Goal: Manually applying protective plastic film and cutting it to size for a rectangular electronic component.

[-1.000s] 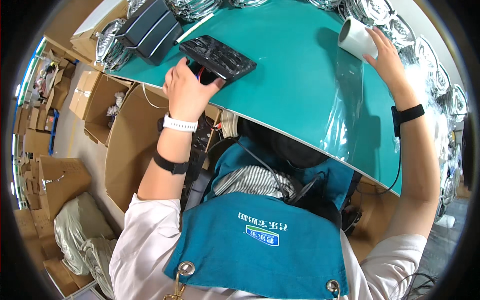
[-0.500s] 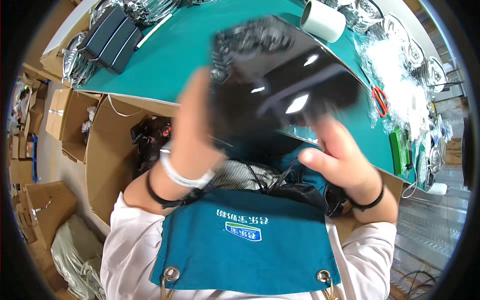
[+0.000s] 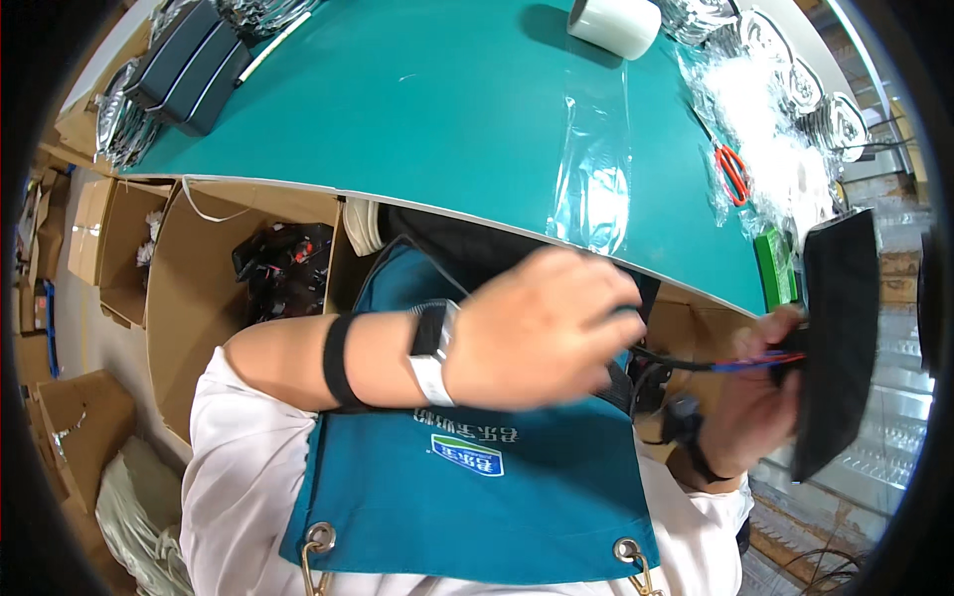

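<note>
My right hand (image 3: 760, 407) grips a black, flat-sided, slab-like housing (image 3: 840, 348) at the right, tilted on edge, with its dark matte side toward me. A black cable (image 3: 686, 364) with red and blue wires runs from the housing toward my left hand (image 3: 542, 328). That hand is in front of my apron (image 3: 467, 517), its fingers curled in at the cable's near end. It is slightly blurred, and its palm is hidden.
A roll of clear film (image 3: 616, 25) lies on the green table (image 3: 427, 109), a strip pulled toward me. Red-handled scissors (image 3: 732, 177), plastic wrap (image 3: 770, 119) and a green box (image 3: 775, 268) sit at right. Stacked dark cases (image 3: 189, 70) stand far left; a cardboard box (image 3: 189, 328) is below.
The black housing has moved from over the table to the far right and turned on edge, now in my right hand alone. My left hand has let go of it and come to the cable.
</note>
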The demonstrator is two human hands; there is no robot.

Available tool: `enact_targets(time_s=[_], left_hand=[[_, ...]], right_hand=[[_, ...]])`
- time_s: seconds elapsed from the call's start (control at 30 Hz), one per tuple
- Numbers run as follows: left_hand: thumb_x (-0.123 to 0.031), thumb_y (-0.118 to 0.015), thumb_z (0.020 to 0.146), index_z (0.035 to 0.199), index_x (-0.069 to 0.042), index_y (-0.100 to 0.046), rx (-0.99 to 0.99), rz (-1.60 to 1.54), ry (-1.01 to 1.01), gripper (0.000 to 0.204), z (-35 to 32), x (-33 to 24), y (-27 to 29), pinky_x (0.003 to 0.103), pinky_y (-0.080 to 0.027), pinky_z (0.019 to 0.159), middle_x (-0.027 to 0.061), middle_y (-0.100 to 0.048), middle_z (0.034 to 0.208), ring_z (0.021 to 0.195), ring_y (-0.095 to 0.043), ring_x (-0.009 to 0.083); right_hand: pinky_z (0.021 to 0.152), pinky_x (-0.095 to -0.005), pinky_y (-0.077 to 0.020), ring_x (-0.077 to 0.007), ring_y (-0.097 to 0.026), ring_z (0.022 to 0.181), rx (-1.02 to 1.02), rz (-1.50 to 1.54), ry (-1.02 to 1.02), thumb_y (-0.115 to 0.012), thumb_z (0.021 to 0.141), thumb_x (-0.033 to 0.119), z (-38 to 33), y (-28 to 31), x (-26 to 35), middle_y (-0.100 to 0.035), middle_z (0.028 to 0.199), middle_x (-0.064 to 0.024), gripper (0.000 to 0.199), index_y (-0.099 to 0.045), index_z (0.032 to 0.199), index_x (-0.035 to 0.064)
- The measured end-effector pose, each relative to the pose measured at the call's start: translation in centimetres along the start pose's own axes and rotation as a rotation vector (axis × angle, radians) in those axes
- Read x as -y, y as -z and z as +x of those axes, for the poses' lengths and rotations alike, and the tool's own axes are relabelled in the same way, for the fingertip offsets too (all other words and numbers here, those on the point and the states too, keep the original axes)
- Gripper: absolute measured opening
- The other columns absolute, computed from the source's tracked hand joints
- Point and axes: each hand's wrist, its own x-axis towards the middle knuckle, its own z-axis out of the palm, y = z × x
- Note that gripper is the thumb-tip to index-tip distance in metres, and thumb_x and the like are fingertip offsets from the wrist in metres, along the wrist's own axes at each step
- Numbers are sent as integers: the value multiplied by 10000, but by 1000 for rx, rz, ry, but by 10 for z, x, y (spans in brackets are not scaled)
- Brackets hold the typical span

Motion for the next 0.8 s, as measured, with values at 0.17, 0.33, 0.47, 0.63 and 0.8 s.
enact_targets(time_s=[0.17, 0.33, 0.47, 0.63, 0.8], left_hand=[[-123, -707, 695, 1158, -72, -658, 28, 487, 24, 468, -25, 47, 11, 427, -455, 916, 132, -587, 1160, 1114, -576, 312], [-90, -602, 768, 1233, -122, -660, -33, 519, 58, 470, -36, 43, -7, 406, -437, 957, 109, -569, 1148, 1133, -561, 281], [-137, -660, 719, 1254, -132, -655, -39, 596, 180, 534, -44, 38, -17, 381, -404, 975, 81, -550, 1146, 1136, -541, 259], [-142, -641, 765, 1252, -87, -634, -50, 584, 155, 490, -42, 30, -35, 361, -373, 967, 53, -540, 1152, 1158, -519, 227], [-210, -635, 782, 1292, -77, -603, 28, 608, 177, 528, -43, 23, -41, 374, -322, 1028, 61, -543, 1231, 1207, -503, 224]], right_hand=[[572, -262, -460, -174, -548, 822, -133, -908, 40, -551, 976, 299, 52, 23, 77, -574, 1061, -161, 457, -490, 1263, -51], [713, -336, -481, -244, -601, 867, 227, -1621, -30, -549, 902, 63, 106, 33, 58, -610, 1041, -140, 271, -552, 1165, -4], [785, -432, -491, -416, -590, 942, 610, -1689, 455, -579, 709, -155, 130, -3, -21, -596, 1038, -185, 378, -526, 1039, 20], [789, -422, -518, -374, -613, 958, 628, -1671, 487, -620, 682, -141, 133, 13, -63, -595, 1122, -142, 408, -530, 1049, 14], [794, -407, -520, -355, -619, 967, 696, -1632, 528, -640, 667, -138, 136, 27, -87, -589, 1180, -121, 438, -528, 1060, 17]])
